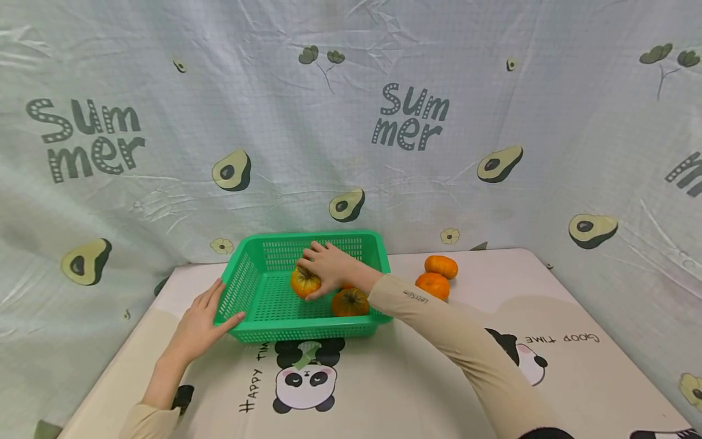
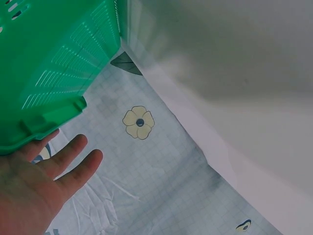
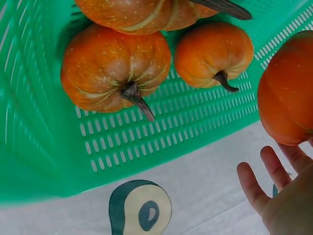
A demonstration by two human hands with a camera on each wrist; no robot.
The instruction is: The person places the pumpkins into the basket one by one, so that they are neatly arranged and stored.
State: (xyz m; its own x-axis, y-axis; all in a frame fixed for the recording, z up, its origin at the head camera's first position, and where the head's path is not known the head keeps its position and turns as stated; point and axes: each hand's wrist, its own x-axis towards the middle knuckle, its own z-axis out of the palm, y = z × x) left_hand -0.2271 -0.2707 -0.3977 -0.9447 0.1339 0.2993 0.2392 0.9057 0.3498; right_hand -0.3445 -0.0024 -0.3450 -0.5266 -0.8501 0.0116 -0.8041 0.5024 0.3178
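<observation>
Pumpkin (image 1: 304, 284) gripped in right fingers (image 3: 275, 169), over green basket (image 1: 307, 325)

Your bare left hand (image 1: 197, 328) has fingers (image 2: 68, 153) extended, thumb (image 1: 233, 322) spread; your bare right hand (image 1: 333, 268) grips, back uppermost, its beige-sleeved arm (image 1: 457, 341) reaching forward and leftward.

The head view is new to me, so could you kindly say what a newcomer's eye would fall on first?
Probably the bright green basket on the pale table, where the right hand holds a yellow-orange pumpkin. The left hand touches the basket's left side. Right of the basket, two orange pumpkins lie on the table.
</observation>
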